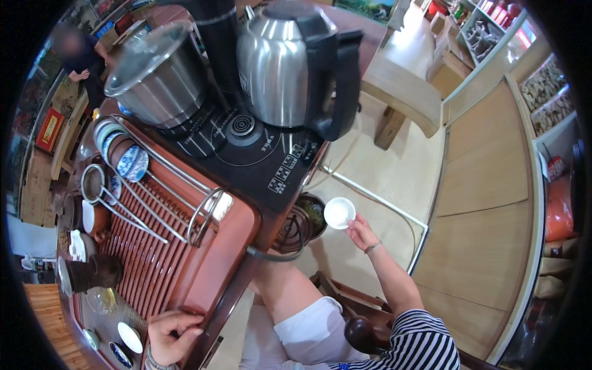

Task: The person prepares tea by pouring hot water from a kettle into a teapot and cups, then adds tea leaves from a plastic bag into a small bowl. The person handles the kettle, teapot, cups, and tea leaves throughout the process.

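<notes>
My right hand (362, 234) pinches the rim of a small white teacup (339, 213) and holds it out over the floor, right of the tea table. Just left of the cup, a dark round bucket (318, 223) shows greenish contents. My left hand (174, 336) rests at the near edge of the reddish-brown slatted tea tray (206, 277); its fingers are loosely bent, the thumb stands apart, and nothing shows between them. Beside that hand lie a white oval dish (130, 337) and a dark-blue-rimmed cup (120, 354).
A steel electric kettle (277, 68) and a lidded steel pot (160, 77) stand on the black hob (271, 163). A metal rack (200, 209) holds several cups along the tray. Left of it sits a dark clay pot (92, 273). A wooden bench (404, 86) and another person (80, 61) are farther off.
</notes>
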The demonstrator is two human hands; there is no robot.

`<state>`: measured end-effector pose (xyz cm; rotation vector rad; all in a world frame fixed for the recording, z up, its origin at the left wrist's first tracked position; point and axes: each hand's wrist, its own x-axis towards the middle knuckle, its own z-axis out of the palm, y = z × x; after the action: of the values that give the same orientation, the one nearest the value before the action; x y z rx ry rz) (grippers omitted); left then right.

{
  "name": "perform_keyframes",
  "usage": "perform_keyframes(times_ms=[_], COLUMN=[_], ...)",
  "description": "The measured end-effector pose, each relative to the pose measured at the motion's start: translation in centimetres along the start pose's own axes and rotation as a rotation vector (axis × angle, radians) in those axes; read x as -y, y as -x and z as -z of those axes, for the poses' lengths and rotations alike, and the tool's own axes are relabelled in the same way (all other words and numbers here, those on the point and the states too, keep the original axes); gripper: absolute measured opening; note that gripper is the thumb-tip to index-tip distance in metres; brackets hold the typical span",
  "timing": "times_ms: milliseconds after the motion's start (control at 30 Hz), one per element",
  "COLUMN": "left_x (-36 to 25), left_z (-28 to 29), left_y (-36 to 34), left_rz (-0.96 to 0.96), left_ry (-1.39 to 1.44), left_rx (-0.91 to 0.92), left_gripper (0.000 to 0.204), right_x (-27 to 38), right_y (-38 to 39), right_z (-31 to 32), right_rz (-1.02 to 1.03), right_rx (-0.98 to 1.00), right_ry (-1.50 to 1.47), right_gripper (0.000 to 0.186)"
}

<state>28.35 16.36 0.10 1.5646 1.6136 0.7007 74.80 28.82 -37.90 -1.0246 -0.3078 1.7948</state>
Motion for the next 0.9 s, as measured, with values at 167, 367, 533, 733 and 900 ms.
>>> perform_keyframes(times_ms=[167, 367, 533, 733, 900], left_x=[-0.1, -1.5, -1.1, 2.0, 3.3], left_z=[-0.2, -1.3, -3.6, -5.7, -8.9], left_y=[0.5, 1.9, 4.1, 4.0, 4.6], left_rz=[-0.060, -0.355, -0.743, -0.793, -0.776], left_ry=[-0.037, -0.077, -0.185, -0.217, -0.414], left_rx=[0.023, 0.142, 0.125, 0.287, 0.403], left_gripper=[0.021, 0.018, 0.018, 0.020, 0.024], right_x=[9.4, 14.1, 11.7, 4.6, -1.0], right_y=[9.5, 15.3, 19.9, 21.2, 18.5], right_z=[-9.3, -22.3, -34.5, -44.2, -49.7], right_rz=[0.073, 0.217, 0.288, 0.058, -0.125], right_rx=[0.380, 0.601, 0.696, 0.743, 0.680], right_ry=[0.075, 0.154, 0.284, 0.412, 0.653], right_gripper=[0.077, 0.086, 0.092, 0.050, 0.038])
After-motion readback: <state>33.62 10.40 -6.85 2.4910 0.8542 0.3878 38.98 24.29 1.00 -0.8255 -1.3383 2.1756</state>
